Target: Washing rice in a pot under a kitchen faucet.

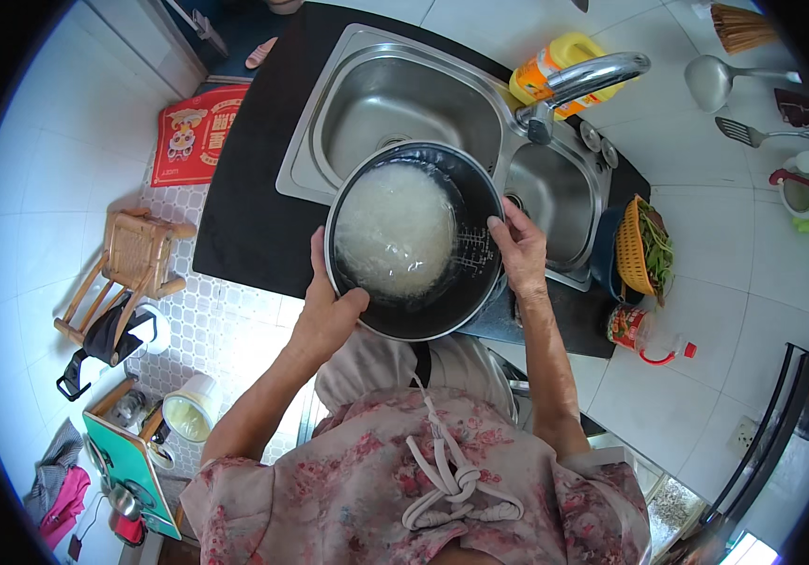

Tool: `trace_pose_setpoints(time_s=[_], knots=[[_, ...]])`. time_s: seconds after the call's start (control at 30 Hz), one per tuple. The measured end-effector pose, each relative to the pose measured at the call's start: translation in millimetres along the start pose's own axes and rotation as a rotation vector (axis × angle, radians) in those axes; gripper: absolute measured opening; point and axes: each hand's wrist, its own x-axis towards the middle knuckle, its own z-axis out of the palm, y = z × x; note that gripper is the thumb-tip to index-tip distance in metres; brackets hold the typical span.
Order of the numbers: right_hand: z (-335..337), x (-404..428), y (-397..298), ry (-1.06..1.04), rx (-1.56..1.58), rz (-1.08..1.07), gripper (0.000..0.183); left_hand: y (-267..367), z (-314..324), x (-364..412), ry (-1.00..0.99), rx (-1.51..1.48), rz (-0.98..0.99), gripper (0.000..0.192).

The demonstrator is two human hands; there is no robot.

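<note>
Both my hands hold a dark rice-cooker inner pot [475, 282] by its rim. Inside it, white rice [394, 233] lies under clear water, heaped toward the pot's left side. Level markings show on the inner wall at the right. My left hand [326, 300] grips the lower left rim, thumb on top. At the right rim, my right hand [521, 251] has its thumb over the edge and fingers beneath. The pot overlaps the front of the large steel sink basin [411, 95] and part of the black countertop [256, 212].
A chrome faucet [588, 74] stands by the small basin [552, 191], before a yellow jug [552, 63]. To the right are a yellow basket [634, 247] of greens and a plastic bottle [644, 332]. A wooden chair [136, 254] and a bin [192, 413] stand at left.
</note>
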Motion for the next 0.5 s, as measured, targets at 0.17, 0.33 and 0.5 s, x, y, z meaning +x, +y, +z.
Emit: trace_pose_setpoints(time_s=[0.17, 0.33, 0.5], knots=[[20, -2, -4, 0.122, 0.025, -0.171, 0.036, -1, -21, 16, 0.013, 0.254, 0.268, 0.100], [13, 1, -22, 0.050, -0.165, -0.238, 0.036, 1, -31, 17, -0.039, -0.040, -0.043, 0.091], [0, 0, -18, 0.055, -0.235, -0.206, 0.035, -13, -18, 11, -0.077, -0.142, -0.191, 0.092]])
